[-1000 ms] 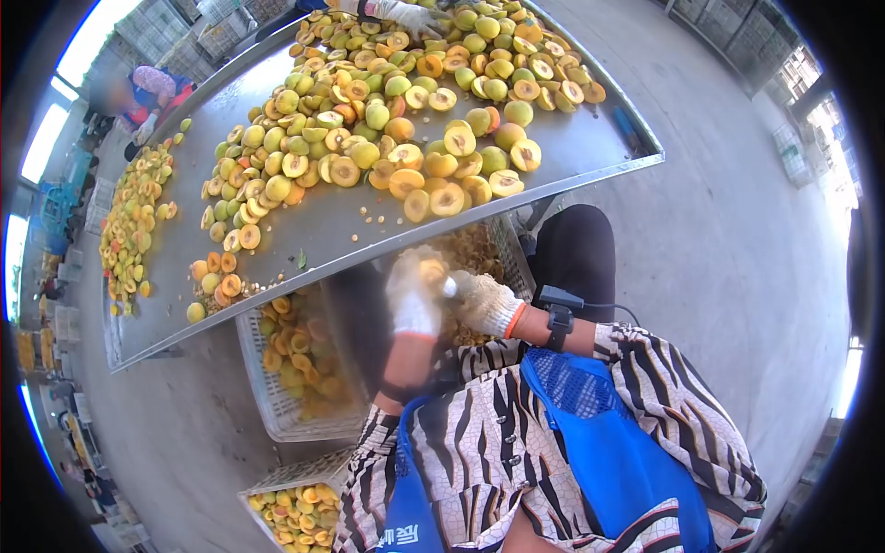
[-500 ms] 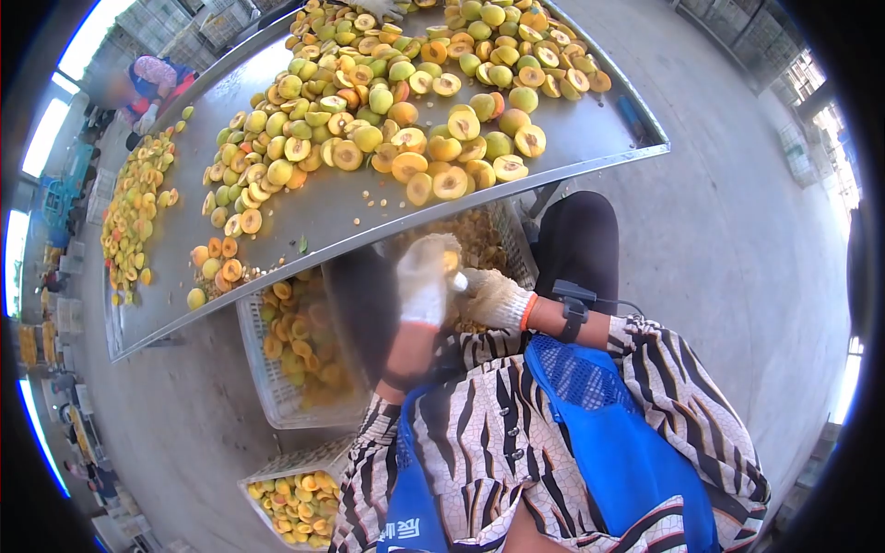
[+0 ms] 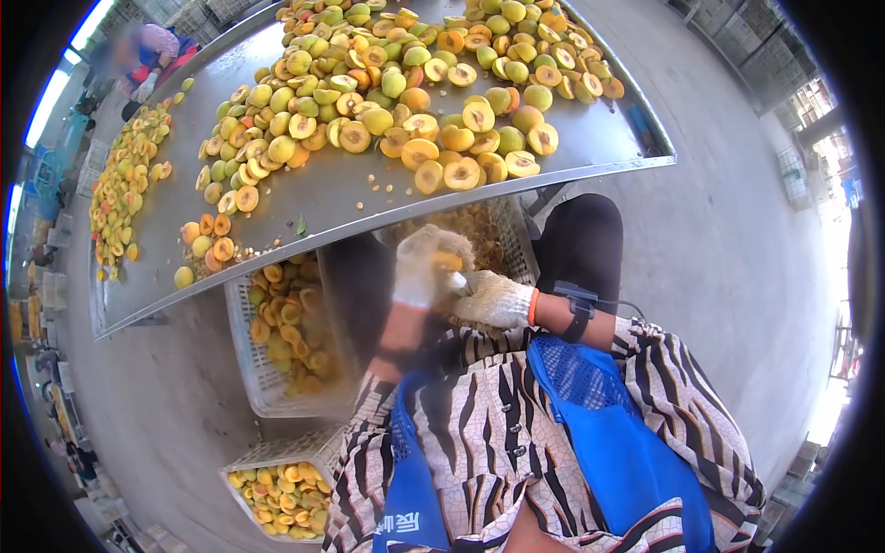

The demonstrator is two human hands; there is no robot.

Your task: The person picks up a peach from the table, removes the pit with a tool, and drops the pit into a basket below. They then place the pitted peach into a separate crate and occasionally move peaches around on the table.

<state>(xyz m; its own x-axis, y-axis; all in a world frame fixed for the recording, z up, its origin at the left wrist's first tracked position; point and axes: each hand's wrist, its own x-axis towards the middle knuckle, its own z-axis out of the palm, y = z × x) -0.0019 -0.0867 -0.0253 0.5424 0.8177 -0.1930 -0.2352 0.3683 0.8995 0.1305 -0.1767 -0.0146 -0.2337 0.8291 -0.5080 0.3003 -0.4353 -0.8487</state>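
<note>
In front of my lap, under the table's near edge, my two gloved hands meet. My left hand [image 3: 426, 265] is closed around a yellow-orange peach half [image 3: 448, 262], partly covered by the fingers and blurred. Against it, my right hand [image 3: 498, 300] is closed on something with a small whitish end [image 3: 458, 282]; the glove hides the rest. Below the hands stands a crate of brownish bits [image 3: 484, 230], possibly pits. Many halved peaches [image 3: 369, 120] lie cut side up or down on the metal table [image 3: 341, 203], some with pits showing.
A white crate of peach halves [image 3: 288, 327] stands left of my legs, and another filled crate [image 3: 286, 498] is behind it. Across the table's far left corner is another person [image 3: 157, 55]. Loose pits and a small leaf [image 3: 301, 224] lie near the table edge.
The view has shifted slightly, so table and crates appear displaced. Both hands stay together, and more of the orange peach half shows in my left hand. A gloved hand at the top has left view.
</note>
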